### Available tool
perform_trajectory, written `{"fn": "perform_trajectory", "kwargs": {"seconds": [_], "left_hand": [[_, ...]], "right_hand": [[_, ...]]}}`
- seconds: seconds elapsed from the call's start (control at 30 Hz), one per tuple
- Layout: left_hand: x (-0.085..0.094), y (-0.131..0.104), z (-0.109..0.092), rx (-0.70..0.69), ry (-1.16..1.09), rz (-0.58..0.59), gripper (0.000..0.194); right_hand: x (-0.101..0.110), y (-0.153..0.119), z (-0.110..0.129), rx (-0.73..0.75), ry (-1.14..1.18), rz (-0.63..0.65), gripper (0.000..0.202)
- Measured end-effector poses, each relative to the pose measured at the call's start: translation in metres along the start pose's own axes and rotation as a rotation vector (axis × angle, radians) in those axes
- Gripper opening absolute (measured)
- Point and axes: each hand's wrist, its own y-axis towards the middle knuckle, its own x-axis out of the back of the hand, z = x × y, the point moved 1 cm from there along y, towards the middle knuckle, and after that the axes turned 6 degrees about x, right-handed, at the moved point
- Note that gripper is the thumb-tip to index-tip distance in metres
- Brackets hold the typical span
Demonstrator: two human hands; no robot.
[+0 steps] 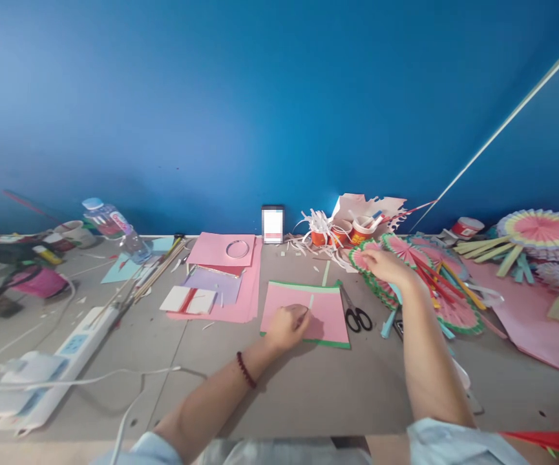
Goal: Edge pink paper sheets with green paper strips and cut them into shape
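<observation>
A pink sheet with green strips along its top and bottom edges lies on the table in front of me. Over its middle is my left hand, a dark red bead bracelet on the wrist, its fingers pinched at the lower end of a short pale strip. To the right, my right hand reaches to the pleated pink paper fans with green edges. Its fingers are pressed together at a fan's edge; what they hold is too small to tell. Black-handled scissors lie beside the sheet.
At the back stand a small screen and red cups with paper strips and pens. Pink and purple papers, sticks, a tilted bottle and a power strip with cables are left. More fans lie far right.
</observation>
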Motion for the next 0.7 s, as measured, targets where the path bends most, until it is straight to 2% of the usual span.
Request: {"fn": "perform_trajectory", "kwargs": {"seconds": [0.13,0.3,0.4,0.5,0.7], "left_hand": [[0.000,-0.002,-0.002,-0.046,0.076,0.012,0.039],[-0.002,-0.002,0.000,-0.035,0.123,-0.001,0.035],[-0.003,-0.001,0.000,-0.018,0.141,-0.019,0.033],[-0.002,0.000,0.000,-0.005,0.139,-0.030,0.033],[0.001,0.002,-0.001,0.027,0.122,-0.023,0.033]], "right_hand": [[-0.009,0.005,0.005,-0.001,-0.019,0.001,0.033],[-0.042,0.021,0.032,0.023,-0.050,0.044,0.032],[-0.056,0.025,0.039,0.034,-0.058,0.047,0.033],[-0.061,0.024,0.040,0.043,-0.056,0.059,0.030],[-0.056,0.023,0.050,0.067,-0.024,0.019,0.029]]}}
